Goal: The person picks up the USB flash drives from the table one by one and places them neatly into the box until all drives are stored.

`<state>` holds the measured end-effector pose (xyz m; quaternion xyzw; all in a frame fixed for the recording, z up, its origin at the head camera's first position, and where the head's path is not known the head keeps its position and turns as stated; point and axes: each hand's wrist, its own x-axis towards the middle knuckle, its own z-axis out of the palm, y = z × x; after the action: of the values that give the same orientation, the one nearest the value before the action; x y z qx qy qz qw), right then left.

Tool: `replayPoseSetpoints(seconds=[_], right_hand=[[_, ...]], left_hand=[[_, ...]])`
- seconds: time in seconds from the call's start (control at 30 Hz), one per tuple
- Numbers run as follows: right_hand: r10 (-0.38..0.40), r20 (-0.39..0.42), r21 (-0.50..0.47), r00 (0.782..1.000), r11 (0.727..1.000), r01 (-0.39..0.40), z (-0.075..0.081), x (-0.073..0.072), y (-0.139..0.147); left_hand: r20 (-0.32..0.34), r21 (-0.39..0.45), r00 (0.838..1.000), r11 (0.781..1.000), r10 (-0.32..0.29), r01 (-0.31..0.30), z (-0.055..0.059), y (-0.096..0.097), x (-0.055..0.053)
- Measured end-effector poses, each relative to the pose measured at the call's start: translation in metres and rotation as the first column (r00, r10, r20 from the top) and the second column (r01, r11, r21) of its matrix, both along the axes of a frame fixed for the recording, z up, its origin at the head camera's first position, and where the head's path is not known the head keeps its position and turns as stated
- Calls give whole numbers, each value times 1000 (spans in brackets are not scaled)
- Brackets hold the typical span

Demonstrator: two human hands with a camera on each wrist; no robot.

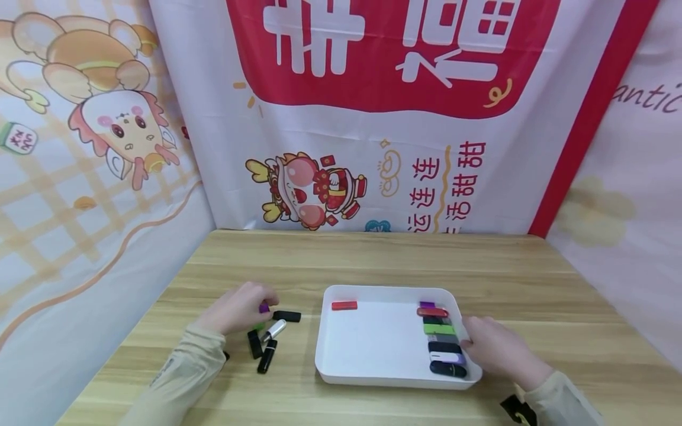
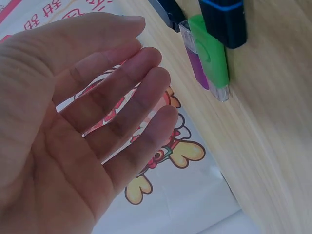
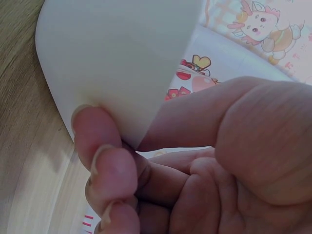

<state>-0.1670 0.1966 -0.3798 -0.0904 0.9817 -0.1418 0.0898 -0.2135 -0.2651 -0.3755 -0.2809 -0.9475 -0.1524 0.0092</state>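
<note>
My left hand (image 1: 242, 309) hovers over a loose group of USB flash drives on the table's left, fingers loosely bent and palm bare in the left wrist view. Closest to its fingers lie a purple flash drive (image 2: 198, 73) and a green one (image 2: 210, 56), side by side, with a black drive with a blue line (image 2: 225, 22) beside them. A silver-white drive (image 1: 275, 329) and black drives (image 1: 267, 357) lie around. My right hand (image 1: 495, 346) pinches the right wall of a white tray (image 1: 378, 343), thumb inside, fingers curled outside (image 3: 97, 136).
Inside the tray, a red flash drive (image 1: 344, 305) lies at the far left corner. Several drives form a column along its right side, including a dark red one (image 1: 432, 312) and a black one (image 1: 448, 369). A printed cloth (image 1: 383, 177) hangs behind the wooden table (image 1: 373, 254).
</note>
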Motion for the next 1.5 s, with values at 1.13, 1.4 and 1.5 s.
replayPoseSetpoints(seconds=[1.13,1.4,1.5], right_hand=[[-14,4,-6,1000,1000,14,1,2,-2],[-10,-7,3,1000,1000,10,0,2,-2],[-8,-8,4,1000,1000,8,0,1,-2]], left_hand=[[-125,-156,991,987,-50,30,-16,11,-6],[-149,-161,987,986,-64,40,-22,12,-8],[-158,-160,985,986,-71,45,-23,12,-9]])
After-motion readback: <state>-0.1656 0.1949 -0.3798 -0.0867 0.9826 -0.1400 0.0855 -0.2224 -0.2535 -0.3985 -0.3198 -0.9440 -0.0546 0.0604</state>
